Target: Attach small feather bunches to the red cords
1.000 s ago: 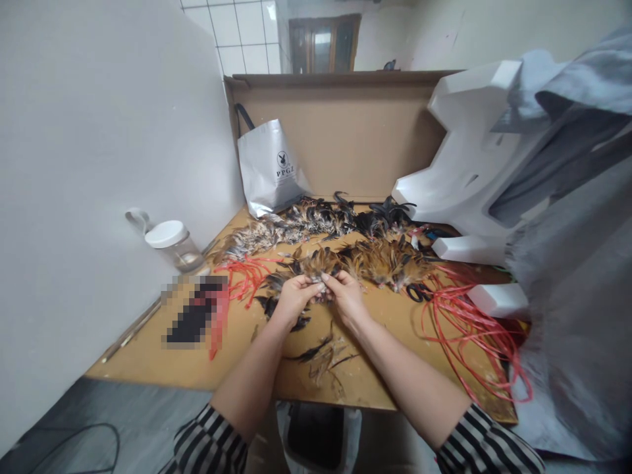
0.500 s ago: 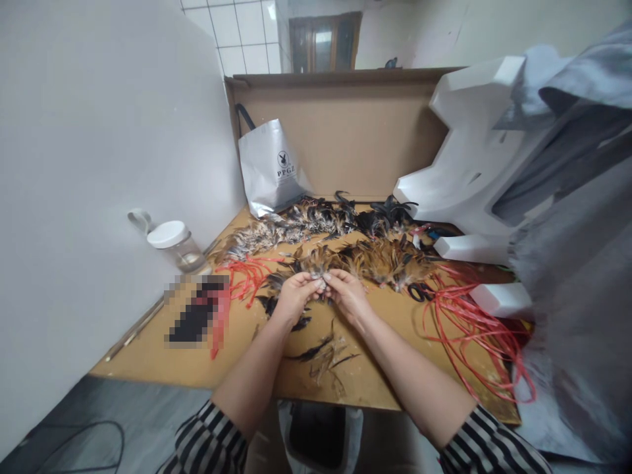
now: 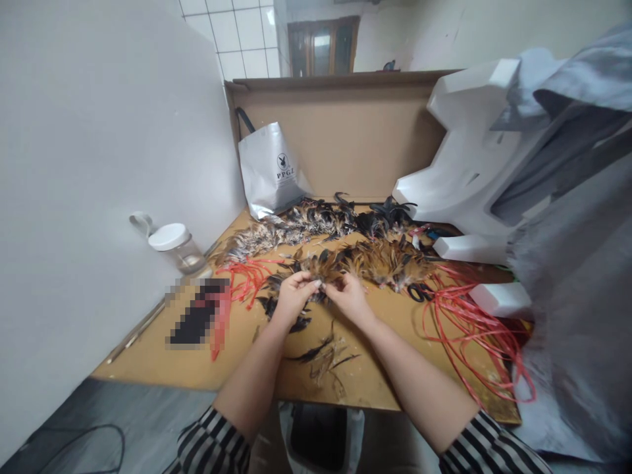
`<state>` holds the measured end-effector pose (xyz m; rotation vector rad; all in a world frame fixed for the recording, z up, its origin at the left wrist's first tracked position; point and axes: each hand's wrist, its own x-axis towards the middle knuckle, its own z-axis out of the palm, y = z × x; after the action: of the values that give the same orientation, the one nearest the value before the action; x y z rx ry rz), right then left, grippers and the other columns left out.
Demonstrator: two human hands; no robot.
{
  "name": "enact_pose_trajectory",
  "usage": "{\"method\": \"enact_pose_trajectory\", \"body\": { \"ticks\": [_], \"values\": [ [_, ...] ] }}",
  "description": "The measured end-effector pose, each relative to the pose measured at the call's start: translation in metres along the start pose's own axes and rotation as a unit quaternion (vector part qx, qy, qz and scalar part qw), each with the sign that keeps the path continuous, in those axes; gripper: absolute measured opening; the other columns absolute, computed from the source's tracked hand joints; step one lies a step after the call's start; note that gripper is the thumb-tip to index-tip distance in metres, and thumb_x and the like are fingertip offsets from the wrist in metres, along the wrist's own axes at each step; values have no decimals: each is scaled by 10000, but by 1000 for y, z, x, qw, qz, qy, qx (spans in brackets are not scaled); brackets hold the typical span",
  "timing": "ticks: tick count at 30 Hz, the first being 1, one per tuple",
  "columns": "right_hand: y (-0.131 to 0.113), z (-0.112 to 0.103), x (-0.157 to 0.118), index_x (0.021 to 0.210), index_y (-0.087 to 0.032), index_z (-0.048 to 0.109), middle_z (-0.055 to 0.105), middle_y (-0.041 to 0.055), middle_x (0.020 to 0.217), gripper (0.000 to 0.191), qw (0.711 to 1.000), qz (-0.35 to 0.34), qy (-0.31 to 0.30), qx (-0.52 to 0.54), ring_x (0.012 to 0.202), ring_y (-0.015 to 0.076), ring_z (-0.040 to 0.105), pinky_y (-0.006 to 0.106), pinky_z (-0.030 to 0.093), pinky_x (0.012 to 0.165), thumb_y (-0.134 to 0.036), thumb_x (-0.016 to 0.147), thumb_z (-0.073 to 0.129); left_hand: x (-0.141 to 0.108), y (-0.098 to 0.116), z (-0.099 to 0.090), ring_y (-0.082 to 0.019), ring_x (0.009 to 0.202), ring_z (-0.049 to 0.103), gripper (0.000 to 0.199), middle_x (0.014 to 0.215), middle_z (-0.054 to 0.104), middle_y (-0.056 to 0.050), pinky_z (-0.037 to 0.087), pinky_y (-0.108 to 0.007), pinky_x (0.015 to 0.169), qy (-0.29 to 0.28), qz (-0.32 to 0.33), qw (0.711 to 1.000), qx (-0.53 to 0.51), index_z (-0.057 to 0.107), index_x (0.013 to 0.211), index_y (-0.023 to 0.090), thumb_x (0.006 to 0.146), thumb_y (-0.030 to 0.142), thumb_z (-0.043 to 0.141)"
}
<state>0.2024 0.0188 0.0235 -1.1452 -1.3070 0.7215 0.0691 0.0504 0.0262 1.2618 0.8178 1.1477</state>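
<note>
My left hand (image 3: pixel 295 297) and my right hand (image 3: pixel 348 297) meet over the middle of the brown tabletop (image 3: pixel 237 355). Both are closed, thumbs and fingertips pinching the pale base of a small bunch of brown feathers (image 3: pixel 323 264) that fans out away from me. Beyond and to the right lies a row of golden-brown feather bunches (image 3: pixel 390 258). Dark feathers (image 3: pixel 301 322) lie under and beside my left hand. Nearer to me are a few loose thin feathers (image 3: pixel 326 359).
Speckled feathers (image 3: pixel 266 236) and black feathers (image 3: pixel 388 214) lie further back, before a silver bag (image 3: pixel 269 174). Red plastic strands (image 3: pixel 469 329) spread right, near black-handled scissors (image 3: pixel 419 291); more red strands (image 3: pixel 247 276) lie left, by a lidded jar (image 3: pixel 180 250). A lined bin (image 3: pixel 318 438) stands below the table edge.
My right hand has shifted slightly, its fingers curling lower by the base of the bunch. My left hand keeps its pinch in nearly the same place.
</note>
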Motion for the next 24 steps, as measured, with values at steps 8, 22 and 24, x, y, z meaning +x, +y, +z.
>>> {"method": "enact_pose_trajectory", "body": {
  "ticks": [8,22,24],
  "values": [
    [-4,-3,0,707,-164,636,611,-12,579,105,996,44,-37,68,475,90,471,211,368,481,-236,631,627,-1,2,-2,-76,520,536,251,623,614,-14,419,-191,527,-67,-8,997,-44,579,751,132,591,282,701],
    [-2,8,-3,679,-167,586,635,2,588,217,976,115,-5,184,493,108,554,230,444,502,-327,591,703,-1,-1,4,-74,501,543,293,636,611,-1,451,-198,525,-48,-2,997,-67,549,812,131,601,268,699],
    [0,9,-3,646,-162,573,638,15,576,230,973,126,9,194,493,114,564,229,448,493,-353,605,694,-1,0,6,-79,515,552,300,640,614,-3,454,-201,530,-43,-2,997,-61,550,810,131,592,264,706]
  ]
}}
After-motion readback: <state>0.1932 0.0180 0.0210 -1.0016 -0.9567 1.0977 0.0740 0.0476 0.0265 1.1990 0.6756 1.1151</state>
